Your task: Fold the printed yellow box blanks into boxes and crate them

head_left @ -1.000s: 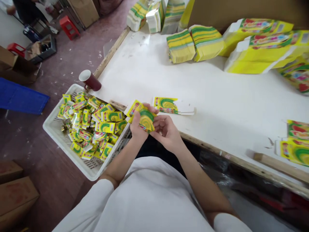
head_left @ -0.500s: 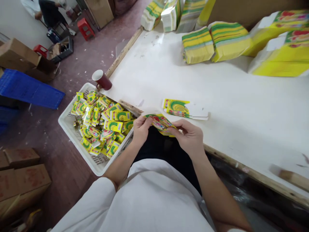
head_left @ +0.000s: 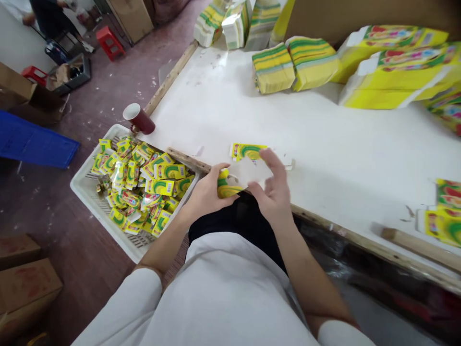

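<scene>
A small yellow-and-green printed carton [head_left: 227, 186] with a white unprinted flap is held over the table's front edge. My left hand [head_left: 206, 193] grips its printed end, thumb on top and fingers beneath. At the flap, my right hand [head_left: 272, 190] curls its thumb and forefinger around the white card; the finger is slightly blurred. Just behind my hands, another flat carton [head_left: 248, 150] lies on the white table, partly covered by the right fingers and the flap. To the left, a white plastic basket [head_left: 99, 214] holds many folded yellow cartons.
A maroon mug [head_left: 144, 122] stands at the table's left corner. Stacks of flat cartons [head_left: 273, 69] line the back of the table [head_left: 324, 158]. More cartons [head_left: 446, 226] and a wooden strip [head_left: 421, 247] lie at right. A seated person and a red stool [head_left: 109, 43] are beyond.
The carton in my hands has turned, so its white flap now faces up instead of the printed panel. My right hand has lifted and spread around the flap. The view has swung rightward.
</scene>
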### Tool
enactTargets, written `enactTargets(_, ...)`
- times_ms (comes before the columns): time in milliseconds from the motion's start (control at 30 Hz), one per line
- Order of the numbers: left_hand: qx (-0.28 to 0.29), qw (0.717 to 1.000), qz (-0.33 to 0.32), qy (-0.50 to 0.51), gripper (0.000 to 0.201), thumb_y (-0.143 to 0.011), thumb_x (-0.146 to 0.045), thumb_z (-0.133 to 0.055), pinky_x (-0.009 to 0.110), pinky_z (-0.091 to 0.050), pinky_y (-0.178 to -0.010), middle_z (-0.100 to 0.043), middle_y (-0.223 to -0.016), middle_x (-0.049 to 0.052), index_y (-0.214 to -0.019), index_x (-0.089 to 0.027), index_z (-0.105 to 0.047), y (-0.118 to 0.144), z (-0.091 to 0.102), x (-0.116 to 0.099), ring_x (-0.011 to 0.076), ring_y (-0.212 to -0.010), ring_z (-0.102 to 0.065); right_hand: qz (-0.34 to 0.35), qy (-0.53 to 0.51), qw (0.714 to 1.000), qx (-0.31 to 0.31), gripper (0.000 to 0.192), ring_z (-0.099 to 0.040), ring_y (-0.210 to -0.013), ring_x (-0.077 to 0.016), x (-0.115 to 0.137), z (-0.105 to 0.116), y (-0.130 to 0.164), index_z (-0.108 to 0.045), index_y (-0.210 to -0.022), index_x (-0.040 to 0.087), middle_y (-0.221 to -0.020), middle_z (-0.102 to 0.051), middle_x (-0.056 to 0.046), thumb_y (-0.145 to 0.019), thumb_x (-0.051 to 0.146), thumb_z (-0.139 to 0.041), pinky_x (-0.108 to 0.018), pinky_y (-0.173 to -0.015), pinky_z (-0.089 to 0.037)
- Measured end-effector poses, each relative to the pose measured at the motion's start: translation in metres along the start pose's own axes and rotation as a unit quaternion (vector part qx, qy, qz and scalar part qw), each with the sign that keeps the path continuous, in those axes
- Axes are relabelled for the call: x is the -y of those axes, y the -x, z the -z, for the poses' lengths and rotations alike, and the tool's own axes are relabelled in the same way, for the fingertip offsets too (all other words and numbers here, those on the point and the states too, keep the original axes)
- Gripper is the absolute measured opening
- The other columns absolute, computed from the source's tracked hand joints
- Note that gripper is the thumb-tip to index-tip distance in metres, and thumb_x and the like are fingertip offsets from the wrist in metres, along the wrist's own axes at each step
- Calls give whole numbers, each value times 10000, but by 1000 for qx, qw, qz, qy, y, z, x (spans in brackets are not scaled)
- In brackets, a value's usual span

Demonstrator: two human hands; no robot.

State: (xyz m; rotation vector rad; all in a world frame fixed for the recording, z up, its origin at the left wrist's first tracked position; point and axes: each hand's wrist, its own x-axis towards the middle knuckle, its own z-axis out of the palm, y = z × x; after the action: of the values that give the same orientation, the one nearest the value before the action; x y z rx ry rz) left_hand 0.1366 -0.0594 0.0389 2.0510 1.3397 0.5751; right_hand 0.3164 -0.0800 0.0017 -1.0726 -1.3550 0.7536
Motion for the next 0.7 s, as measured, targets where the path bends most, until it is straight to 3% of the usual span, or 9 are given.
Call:
enactTargets(67,8,997,-78,7,789,-781,-318,-743,366,-527,-939,-613,-1291,129,-1452,-197,-346,2,-10,1,269,-1129,-660,-153,-150,975,56,578,-533,-1389,-287,-9,-7,4,-485,-1483,276,-1518,-524,-111,-955,470,-618,-494,-1124,-487)
enactTargets(133,4,990,-138,6,777,-794,-288,-716,380,-525,-942,-576,-1336,153,-1457,-207,-319,3,-18,3,287,-1180,-638,-266,-264,920,112,596,-613,-1300,-291,-15,-13,6,-553,-1424,267,-1431,-607,-111,-908,544,-656,-480,-1060,-546)
enactTargets(200,-17,988,-155,9,729,-790,-270,-704,379,-527,-927,-572,-1314,146,-1423,-224,-346,3,-23,5,287,-1182,-632,-314,-305,889,134,714,-652,-1241,-298,-18,-16,5,-568,-1414,269,-1380,-645,-115,-820,636,-719,-480,-1040,-561)
enactTargets(233,-26,988,-149,11,695,-783,-258,-700,370,-528,-916,-575,-1294,133,-1395,-235,-372,3,-24,6,278,-1168,-635,-317,-303,890,128,790,-663,-1223,-302,-18,-16,5,-557,-1424,267,-1363,-655,-121,-777,681,-738,-480,-1042,-558)
enactTargets(333,-22,992,-127,19,608,-739,-229,-700,339,-531,-831,-599,-1194,93,-1283,-245,-429,1,-22,9,250,-1051,-662,-262,-248,927,102,943,-624,-1283,-307,-14,-13,2,-442,-1520,253,-1416,-614,-151,-770,770,-684,-483,-1091,-520)
enactTargets(400,-3,993,-109,36,588,-737,-242,-710,328,-527,-769,-607,-1093,76,-1249,-234,-421,-2,-20,14,228,-933,-665,-165,-166,962,141,945,-483,-1434,-312,-9,-10,2,-361,-1582,240,-1552,-480,-159,-831,742,-639,-496,-1176,-433)
enactTargets(500,0,990,-121,76,676,-751,-285,-728,330,-534,-775,-569,-1094,99,-1309,-208,-356,-7,-21,21,215,-917,-645,-27,-14,973,230,655,-315,-1538,-277,-3,-5,4,-433,-1562,273,-1664,-298,-87,-964,473,-606,-481,-1250,-332)
enactTargets(600,-38,990,-124,61,810,-708,-223,-719,354,-540,-842,-504,-1220,158,-1375,-167,-264,-8,-23,24,238,-1038,-625,13,58,977,203,452,-475,-1446,-233,-6,-1,4,-615,-1415,319,-1606,-418,-51,-995,202,-497,-446,-1185,-443)
enactTargets(700,-32,996,-85,-8,687,-708,-215,-730,416,-510,-947,-545,-1228,158,-1299,-160,-385,-6,-20,22,291,-1147,-594,20,82,988,128,401,-559,-1372,-238,-12,5,1,-700,-1305,308,-1530,-521,-67,-963,164,-549,-431,-1120,-512)
